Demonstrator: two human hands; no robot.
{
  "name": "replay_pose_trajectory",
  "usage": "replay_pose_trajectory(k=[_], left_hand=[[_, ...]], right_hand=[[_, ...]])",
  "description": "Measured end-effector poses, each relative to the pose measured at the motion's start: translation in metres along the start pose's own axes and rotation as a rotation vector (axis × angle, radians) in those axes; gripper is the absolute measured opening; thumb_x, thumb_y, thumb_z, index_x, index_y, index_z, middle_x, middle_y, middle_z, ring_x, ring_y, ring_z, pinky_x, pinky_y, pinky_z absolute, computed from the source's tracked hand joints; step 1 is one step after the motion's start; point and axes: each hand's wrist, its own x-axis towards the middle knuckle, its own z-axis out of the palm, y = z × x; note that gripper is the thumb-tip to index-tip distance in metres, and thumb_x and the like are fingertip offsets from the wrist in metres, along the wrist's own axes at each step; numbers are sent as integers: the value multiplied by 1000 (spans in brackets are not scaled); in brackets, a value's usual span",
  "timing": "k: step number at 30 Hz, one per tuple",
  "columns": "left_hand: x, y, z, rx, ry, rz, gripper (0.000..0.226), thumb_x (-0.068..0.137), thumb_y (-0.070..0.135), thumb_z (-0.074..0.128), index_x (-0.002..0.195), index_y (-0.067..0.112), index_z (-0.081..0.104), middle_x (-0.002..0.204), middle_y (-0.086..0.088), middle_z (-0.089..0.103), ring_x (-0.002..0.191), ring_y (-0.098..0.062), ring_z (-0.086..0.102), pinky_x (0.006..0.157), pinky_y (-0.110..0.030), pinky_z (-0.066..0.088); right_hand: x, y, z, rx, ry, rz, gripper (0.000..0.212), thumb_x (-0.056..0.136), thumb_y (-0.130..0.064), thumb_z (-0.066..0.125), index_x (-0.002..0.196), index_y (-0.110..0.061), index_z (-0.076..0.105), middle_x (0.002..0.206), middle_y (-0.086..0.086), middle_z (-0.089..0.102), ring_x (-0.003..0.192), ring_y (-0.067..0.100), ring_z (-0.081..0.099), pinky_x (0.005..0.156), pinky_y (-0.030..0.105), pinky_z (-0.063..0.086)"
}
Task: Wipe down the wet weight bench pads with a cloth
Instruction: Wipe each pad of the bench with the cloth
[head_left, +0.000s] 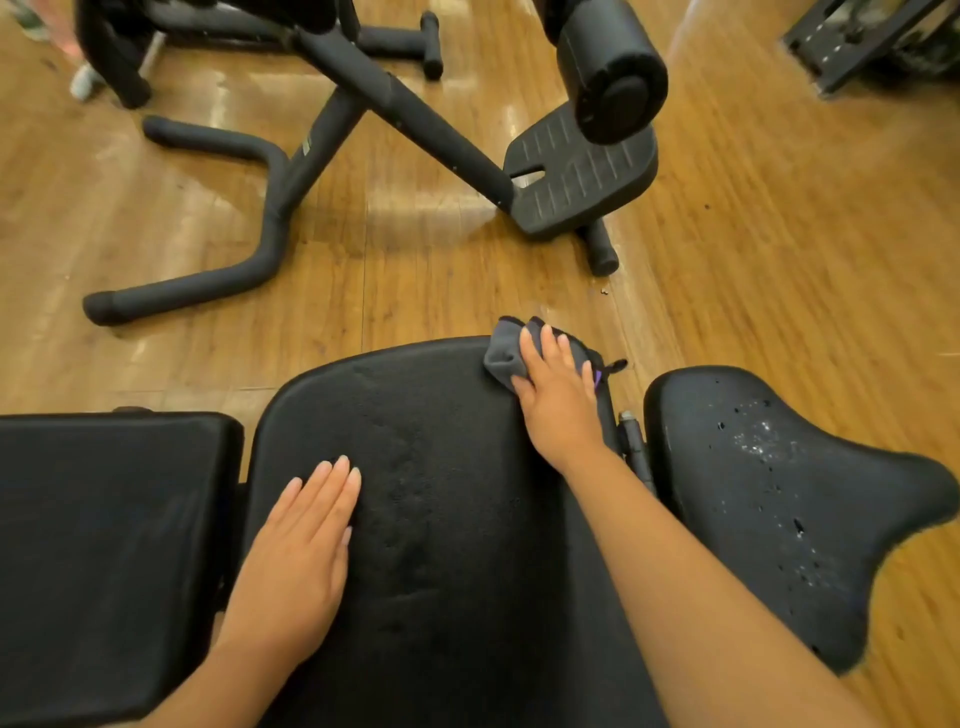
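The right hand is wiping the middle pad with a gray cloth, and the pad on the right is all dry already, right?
Not quite. In the head view the right pad is wet, dotted with water drops. The right hand does press the gray cloth on the middle pad.

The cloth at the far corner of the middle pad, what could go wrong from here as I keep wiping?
1. The cloth is bunched and partly hangs past the middle pad edge under the right hand; it may slip off onto the floor.
2. The right pad is covered in droplets and could get skipped.
3. The left hand presses flat on the middle pad, which may be slick where streaks show.
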Motion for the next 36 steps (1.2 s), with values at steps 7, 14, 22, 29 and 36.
replay_pose_trajectory(k=[7, 14, 22, 29, 36], left_hand=[[0, -1, -3, 3, -22, 6, 57, 98, 31, 12, 138, 3, 41, 145, -8, 39, 137, -16, 24, 117, -29, 7], [4, 1, -5, 2, -18, 1, 54, 93, 25, 24, 138, 1, 41, 145, -13, 40, 136, -24, 33, 116, -28, 4], [-4, 8, -5, 82, -13, -5, 53, 93, 24, 23, 138, -1, 39, 144, -17, 42, 135, -28, 36, 114, -36, 9], [-8, 93, -4, 40, 74, -18, 50, 91, 20, 33, 135, -2, 43, 140, -20, 46, 132, -32, 41, 111, -45, 19], [22, 156, 19, -35, 62, -94, 52, 92, 21, 26, 138, -1, 38, 146, -17, 39, 136, -28, 35, 110, -43, 19]], right_hand=[[-5, 3, 3, -19, 4, -50, 52, 101, -24, 31, 150, -26, 12, 159, 0, 2, 145, 18, -5, 116, 42, -3], [-156, 3, 24, -57, -52, -116, 52, 98, -22, 32, 148, -28, 19, 158, -6, 9, 144, 12, 3, 118, 37, 0], [-278, 22, 45, -139, -181, -219, 70, 74, -36, 40, 142, -26, 27, 151, -4, 22, 144, 11, 5, 109, 35, 14], [-198, 29, 27, -36, -47, -80, 54, 95, -33, 27, 148, -31, 17, 156, -8, 13, 143, 8, 4, 116, 34, 4], [-94, 35, 14, -57, 5, -67, 53, 101, -26, 31, 150, -26, 10, 159, -2, 2, 145, 14, -4, 115, 35, -4]])
